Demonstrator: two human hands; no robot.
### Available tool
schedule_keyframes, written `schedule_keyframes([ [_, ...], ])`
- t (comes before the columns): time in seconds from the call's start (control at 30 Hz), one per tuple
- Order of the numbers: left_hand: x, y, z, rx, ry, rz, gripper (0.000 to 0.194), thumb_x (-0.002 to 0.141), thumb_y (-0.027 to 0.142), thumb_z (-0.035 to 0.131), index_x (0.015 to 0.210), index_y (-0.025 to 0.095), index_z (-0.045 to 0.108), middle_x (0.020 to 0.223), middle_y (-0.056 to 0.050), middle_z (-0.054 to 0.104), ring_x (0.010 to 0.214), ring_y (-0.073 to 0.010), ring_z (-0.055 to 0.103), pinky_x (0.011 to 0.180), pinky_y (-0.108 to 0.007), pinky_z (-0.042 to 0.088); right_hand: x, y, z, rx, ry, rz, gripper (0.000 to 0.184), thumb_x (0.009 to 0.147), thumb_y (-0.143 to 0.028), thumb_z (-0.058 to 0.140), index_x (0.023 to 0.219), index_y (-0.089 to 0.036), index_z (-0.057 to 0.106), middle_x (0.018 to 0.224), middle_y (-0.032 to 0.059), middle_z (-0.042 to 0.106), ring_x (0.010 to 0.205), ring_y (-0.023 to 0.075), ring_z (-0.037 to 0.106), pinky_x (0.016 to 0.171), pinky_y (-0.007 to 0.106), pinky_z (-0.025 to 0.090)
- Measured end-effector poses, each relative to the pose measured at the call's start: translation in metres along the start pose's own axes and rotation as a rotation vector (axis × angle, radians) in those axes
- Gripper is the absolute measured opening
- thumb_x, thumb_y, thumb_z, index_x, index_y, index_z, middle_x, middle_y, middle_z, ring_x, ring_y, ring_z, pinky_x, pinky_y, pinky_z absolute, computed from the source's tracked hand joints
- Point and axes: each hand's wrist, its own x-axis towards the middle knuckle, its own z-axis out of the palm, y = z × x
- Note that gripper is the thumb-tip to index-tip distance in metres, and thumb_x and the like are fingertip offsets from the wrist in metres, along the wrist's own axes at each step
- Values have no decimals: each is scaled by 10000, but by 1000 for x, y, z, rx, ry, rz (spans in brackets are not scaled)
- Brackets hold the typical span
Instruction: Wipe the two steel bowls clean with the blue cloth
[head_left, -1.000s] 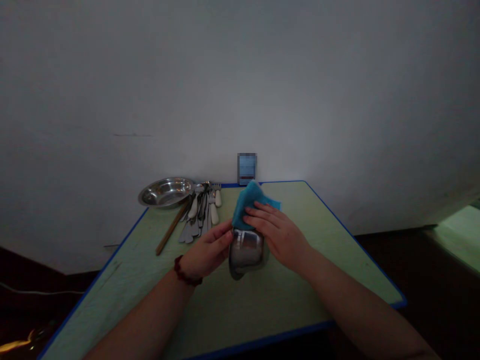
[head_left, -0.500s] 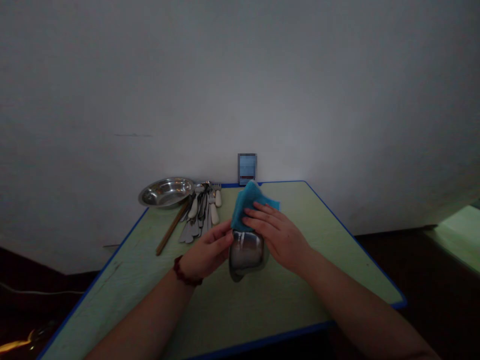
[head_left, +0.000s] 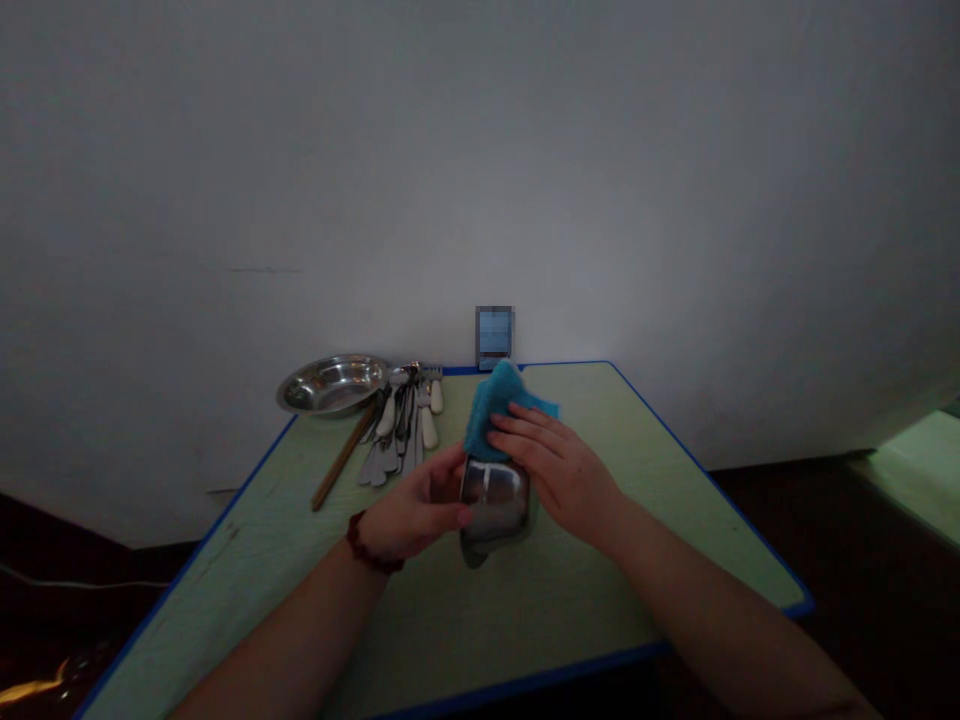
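Observation:
A shiny steel bowl (head_left: 495, 500) is held tilted on its side over the middle of the table, its rim toward the lower left. My left hand (head_left: 412, 510) grips it from the left, the thumb on the bowl's side and the fingers partly hidden behind. A blue cloth (head_left: 491, 410) drapes over the far side of the bowl. With its fingers laid across this cloth, my right hand (head_left: 570, 475) presses it against the bowl.
A wide steel basin (head_left: 334, 385) sits at the table's far left corner. Beside it lie several forks, knives and spoons (head_left: 401, 425) and wooden chopsticks (head_left: 341, 465). A phone-like screen (head_left: 495, 335) leans on the wall behind the blue-edged green table (head_left: 622, 590).
My left thumb has slid down the bowl's side, opening a gap from the fingers. The bowl has shifted very slightly; my right hand and the cloth stay nearly in place.

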Motion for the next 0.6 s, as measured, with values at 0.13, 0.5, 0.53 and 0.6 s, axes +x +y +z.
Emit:
schedule_keyframes([
  [0.13,-1,1,-1,6,-20,-16,548,632,189,746,1152,214,574,1083,-98,657,987,-256,612,781,-298,486,0,0,0,6,17,11,366,895,-147,316,1185,-145,539,1240,106,562,1236,205,420,1000,434,403],
  [0.5,0,4,-1,15,-67,-12,526,632,140,741,1129,217,587,1083,-68,659,991,-212,612,800,-258,479,3,-1,-1,1,36,30,339,904,-148,326,1155,-132,553,1217,106,580,1201,200,464,987,407,423],
  [0.53,0,3,-2,12,-65,-15,538,639,147,739,1147,210,574,1080,-72,660,990,-213,613,803,-263,478,2,0,-1,-3,37,30,341,903,-150,325,1157,-136,552,1216,103,581,1197,201,467,985,410,425],
  [0.6,0,1,-3,6,-56,-23,533,650,153,732,1154,196,563,1054,-76,667,970,-210,620,793,-267,480,2,0,-1,-21,45,29,341,902,-151,322,1147,-133,559,1207,101,587,1187,208,477,982,411,426],
])
